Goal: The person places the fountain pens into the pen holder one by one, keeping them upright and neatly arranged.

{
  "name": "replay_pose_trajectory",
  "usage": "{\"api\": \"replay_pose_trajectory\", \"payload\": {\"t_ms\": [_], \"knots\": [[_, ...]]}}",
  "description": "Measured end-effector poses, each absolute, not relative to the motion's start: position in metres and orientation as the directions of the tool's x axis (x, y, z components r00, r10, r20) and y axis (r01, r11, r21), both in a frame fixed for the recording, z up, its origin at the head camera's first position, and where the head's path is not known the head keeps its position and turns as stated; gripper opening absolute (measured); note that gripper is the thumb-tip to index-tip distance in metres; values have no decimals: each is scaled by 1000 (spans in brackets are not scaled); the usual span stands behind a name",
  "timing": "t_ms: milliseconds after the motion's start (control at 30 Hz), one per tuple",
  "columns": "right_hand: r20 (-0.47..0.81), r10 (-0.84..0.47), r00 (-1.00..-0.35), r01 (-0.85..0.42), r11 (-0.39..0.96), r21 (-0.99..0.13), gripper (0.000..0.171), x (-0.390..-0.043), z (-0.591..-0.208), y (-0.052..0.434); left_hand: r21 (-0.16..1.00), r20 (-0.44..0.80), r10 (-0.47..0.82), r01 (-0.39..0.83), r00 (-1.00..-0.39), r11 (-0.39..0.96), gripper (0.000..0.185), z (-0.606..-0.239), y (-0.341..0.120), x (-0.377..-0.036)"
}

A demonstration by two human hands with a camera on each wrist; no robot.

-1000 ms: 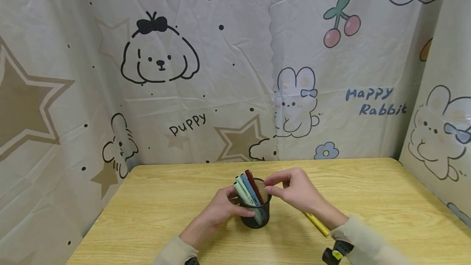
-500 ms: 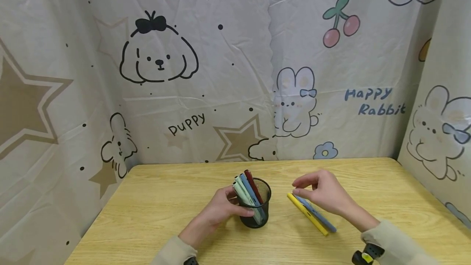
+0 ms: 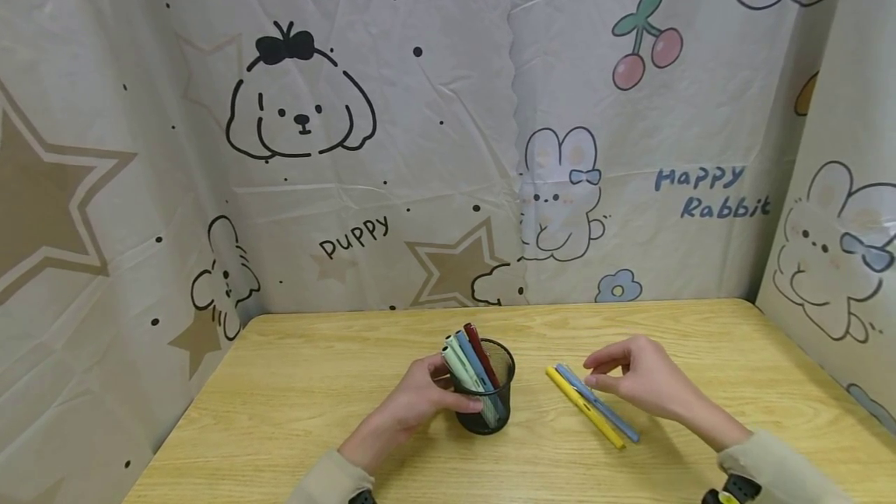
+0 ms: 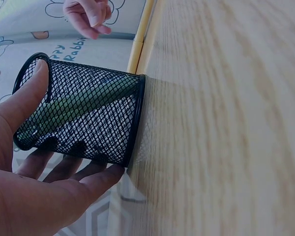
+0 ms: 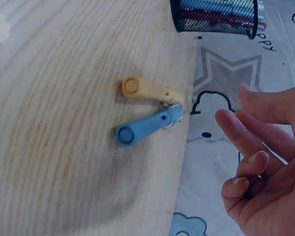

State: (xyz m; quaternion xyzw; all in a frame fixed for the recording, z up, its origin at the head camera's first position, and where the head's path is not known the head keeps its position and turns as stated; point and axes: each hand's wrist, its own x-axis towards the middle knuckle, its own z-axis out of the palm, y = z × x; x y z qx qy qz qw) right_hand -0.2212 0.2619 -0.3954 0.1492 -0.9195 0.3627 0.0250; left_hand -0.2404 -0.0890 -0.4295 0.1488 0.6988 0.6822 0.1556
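Note:
A black mesh pen cup (image 3: pixel 495 413) stands on the wooden table (image 3: pixel 315 395) with a green, a blue and a red pen (image 3: pixel 479 348) leaning in it. My left hand (image 3: pixel 435 393) grips the cup from the left, thumb at the rim and fingers round the wall (image 4: pixel 88 123). To the right, a yellow pen (image 3: pixel 585 409) and a blue pen (image 3: pixel 617 420) lie side by side on the table. My right hand (image 3: pixel 600 376) hovers just above their far ends, fingers loosely bent and holding nothing. The right wrist view shows both pens (image 5: pixel 147 125) clear of that hand (image 5: pixel 255 147).
Cartoon-printed cloth walls (image 3: pixel 448 138) close off the table at the back, left and right. The table's right corner (image 3: pixel 749 309) meets the side cloth. Bare wood lies in front of the cup and left of it.
My right hand has left the cup's rim, moved right and come down over the two pens. The blue pen now shows beside the yellow one. My left hand still holds the cup.

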Motion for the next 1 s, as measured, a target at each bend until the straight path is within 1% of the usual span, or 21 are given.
{"api": "replay_pose_trajectory", "payload": {"t_ms": [233,433,667,1000], "knots": [[138,-276,-951,-297,698,-651,26,-222,-401,273,1000,-10,423,-2,-906,21,65,-429,-89,-239],[96,-289,-953,-279,701,-656,30,-225,-407,278,1000,-10,410,0,-912,24,63,-430,-89,-239],[32,-318,-947,-257,698,-668,28,-228,-414,283,999,-21,412,-7,-911,36,64,-429,-89,-239],[43,-351,-935,-290,693,-660,28,-233,-425,288,999,-26,415,-9,-909,41,64,-428,-89,-239]]}}
